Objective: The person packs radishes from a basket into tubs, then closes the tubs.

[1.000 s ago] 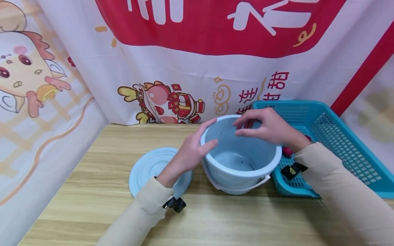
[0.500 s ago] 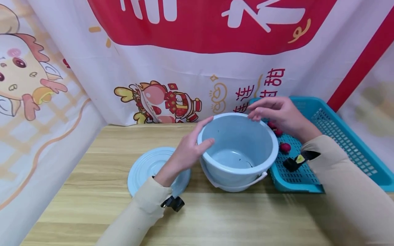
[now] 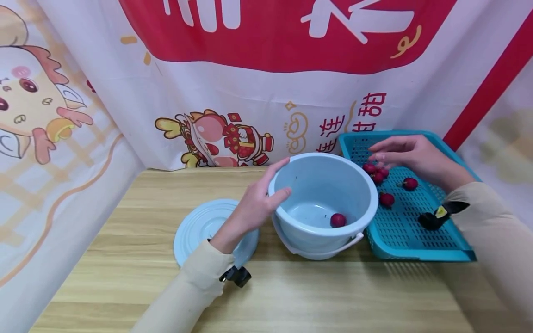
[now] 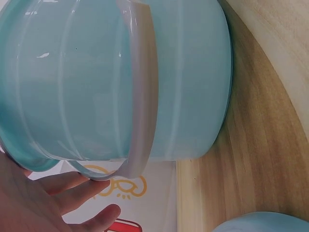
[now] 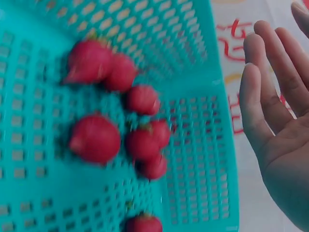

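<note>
A light blue bucket (image 3: 322, 240) with a pale handle (image 4: 145, 92) stands upright on the wooden table. My left hand (image 3: 258, 199) holds its left rim, thumb over the inside and fingers along the outside. One red radish (image 3: 338, 220) lies on the bucket's floor, along with small dark specks. To the right, my right hand (image 3: 410, 155) hovers over the teal basket (image 3: 424, 255) with loosely bent fingers and nothing in them. Several radishes lie in that basket, one of them a larger radish (image 5: 95, 139) near the middle of the right wrist view.
A round light blue lid (image 3: 195, 231) lies flat on the table (image 3: 125, 259), left of the bucket and partly under my left forearm. Behind the table hangs a printed cloth (image 3: 266, 92). The basket stands close against the bucket's right side.
My right hand has moved right, from over the bucket, past its rim, to above the basket. A radish now shows inside the bucket. The left hand keeps its place on the rim.
</note>
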Demonstrator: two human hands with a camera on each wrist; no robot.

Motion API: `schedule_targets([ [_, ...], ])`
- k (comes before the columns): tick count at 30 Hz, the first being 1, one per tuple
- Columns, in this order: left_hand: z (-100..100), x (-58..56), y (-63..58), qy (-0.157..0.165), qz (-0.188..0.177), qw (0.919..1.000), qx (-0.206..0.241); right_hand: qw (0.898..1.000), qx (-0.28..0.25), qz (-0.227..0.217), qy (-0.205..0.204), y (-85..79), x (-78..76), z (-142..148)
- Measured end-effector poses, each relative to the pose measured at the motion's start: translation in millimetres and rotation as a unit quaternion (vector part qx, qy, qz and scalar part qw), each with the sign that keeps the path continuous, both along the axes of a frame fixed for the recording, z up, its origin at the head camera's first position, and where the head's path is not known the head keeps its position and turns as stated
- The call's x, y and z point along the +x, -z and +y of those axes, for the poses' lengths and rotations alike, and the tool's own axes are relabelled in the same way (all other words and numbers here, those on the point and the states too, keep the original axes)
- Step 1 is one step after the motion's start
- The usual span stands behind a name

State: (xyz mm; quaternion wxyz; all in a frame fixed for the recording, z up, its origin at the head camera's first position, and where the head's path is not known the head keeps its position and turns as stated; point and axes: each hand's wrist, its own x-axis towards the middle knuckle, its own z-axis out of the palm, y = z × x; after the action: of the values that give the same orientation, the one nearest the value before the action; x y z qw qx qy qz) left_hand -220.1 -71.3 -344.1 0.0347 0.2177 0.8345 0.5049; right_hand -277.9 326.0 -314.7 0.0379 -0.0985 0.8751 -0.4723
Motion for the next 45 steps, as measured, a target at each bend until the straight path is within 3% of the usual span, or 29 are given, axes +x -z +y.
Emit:
schedule_targets([
  [6, 1.8, 0.4, 0.3, 0.002, -0.001, 1.0, 0.002, 0.997, 0.056, -0.045, -0.042, 13.0, -0.7, 28.7],
  [12, 5.0, 0.7, 0.9, 0.006, -0.004, 1.0, 0.004, 0.98, 0.12, -0.124, -0.097, 28.1, -2.0, 47.4],
  [20, 6.2, 1.2, -0.7, 0.001, -0.001, 1.0, 0.008, 0.972, 0.152, -0.156, -0.093, 38.7, -11.4, 56.4],
  [26, 5.2, 0.6, -1.3, -0.004, -0.003, 0.9999, 0.01, 0.964, 0.146, -0.189, -0.114, 41.4, -15.9, 58.8],
  [45, 1.2, 2.9, 0.1, -0.013, -0.007, 0.9999, 0.008, 0.949, 0.214, -0.165, -0.16, 51.1, -22.1, 39.8],
])
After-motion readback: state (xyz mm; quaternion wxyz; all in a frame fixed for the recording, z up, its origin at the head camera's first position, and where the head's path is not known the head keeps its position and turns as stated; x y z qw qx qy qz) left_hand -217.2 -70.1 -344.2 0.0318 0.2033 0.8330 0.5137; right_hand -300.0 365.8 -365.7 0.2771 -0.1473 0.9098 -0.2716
